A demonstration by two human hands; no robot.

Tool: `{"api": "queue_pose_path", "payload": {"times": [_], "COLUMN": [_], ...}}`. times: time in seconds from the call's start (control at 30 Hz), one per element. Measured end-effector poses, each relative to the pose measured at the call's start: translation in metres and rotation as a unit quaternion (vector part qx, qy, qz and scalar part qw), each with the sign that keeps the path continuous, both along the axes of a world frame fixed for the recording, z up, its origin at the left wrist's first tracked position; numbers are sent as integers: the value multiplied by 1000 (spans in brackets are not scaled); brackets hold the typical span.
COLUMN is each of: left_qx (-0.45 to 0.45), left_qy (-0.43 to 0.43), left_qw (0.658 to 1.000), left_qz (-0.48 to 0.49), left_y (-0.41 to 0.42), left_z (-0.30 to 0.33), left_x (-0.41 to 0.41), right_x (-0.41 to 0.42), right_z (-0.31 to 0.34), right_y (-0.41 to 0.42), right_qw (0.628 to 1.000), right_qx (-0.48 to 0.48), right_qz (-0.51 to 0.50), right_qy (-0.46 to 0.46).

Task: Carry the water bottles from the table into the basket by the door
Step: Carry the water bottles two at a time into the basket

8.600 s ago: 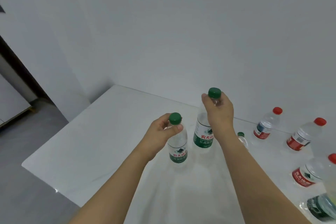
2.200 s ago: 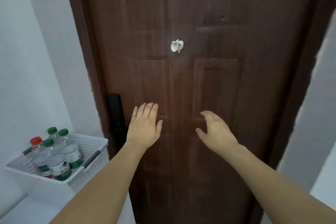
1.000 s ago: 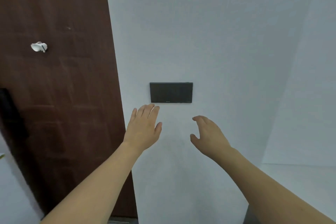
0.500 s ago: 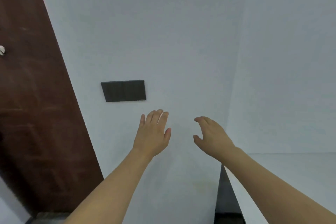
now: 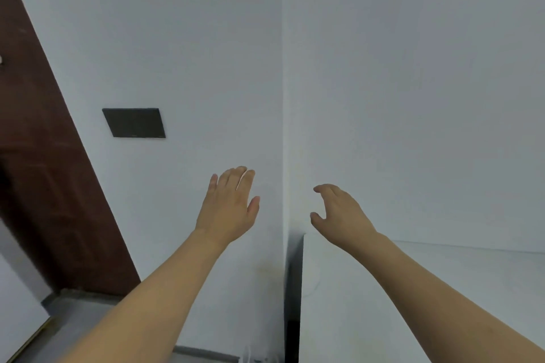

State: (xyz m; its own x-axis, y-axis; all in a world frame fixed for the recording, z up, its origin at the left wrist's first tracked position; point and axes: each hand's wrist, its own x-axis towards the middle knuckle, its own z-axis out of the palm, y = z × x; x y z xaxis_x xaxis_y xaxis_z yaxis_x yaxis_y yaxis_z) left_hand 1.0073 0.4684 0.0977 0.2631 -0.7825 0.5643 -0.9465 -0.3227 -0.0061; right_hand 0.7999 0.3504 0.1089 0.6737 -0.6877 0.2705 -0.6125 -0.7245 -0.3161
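Both bare forearms reach forward toward a white wall corner. The left hand [image 5: 228, 209] is spread flat, fingers [image 5: 236, 183] straight and together, holding nothing; the right hand [image 5: 339, 212] is loosely curled and open – also empty. The white worktop [image 5: 442, 289] lies at near right, its corner just under the right wrist, no bottles on the visible part. A brown door [image 5: 38, 171] stands at left, a dark wall panel [image 5: 134, 123] beside it – no basket or bottles appear
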Motion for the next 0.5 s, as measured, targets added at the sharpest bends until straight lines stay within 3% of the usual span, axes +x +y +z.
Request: {"api": "queue_pose_path", "payload": {"times": [0.23,0.5], "left_qx": [33,27], "left_qy": [35,50], "left_qw": [999,998], "left_qz": [3,-1], "left_y": [-50,-111], "left_z": [-22,-23], "left_x": [-72,-212], "right_x": [-72,-226], "right_z": [-21,-20], "right_y": [-34,-99], "right_qw": [1000,1000], "right_qx": [12,10], "right_qz": [0,-25], "right_qy": [10,-12]}}
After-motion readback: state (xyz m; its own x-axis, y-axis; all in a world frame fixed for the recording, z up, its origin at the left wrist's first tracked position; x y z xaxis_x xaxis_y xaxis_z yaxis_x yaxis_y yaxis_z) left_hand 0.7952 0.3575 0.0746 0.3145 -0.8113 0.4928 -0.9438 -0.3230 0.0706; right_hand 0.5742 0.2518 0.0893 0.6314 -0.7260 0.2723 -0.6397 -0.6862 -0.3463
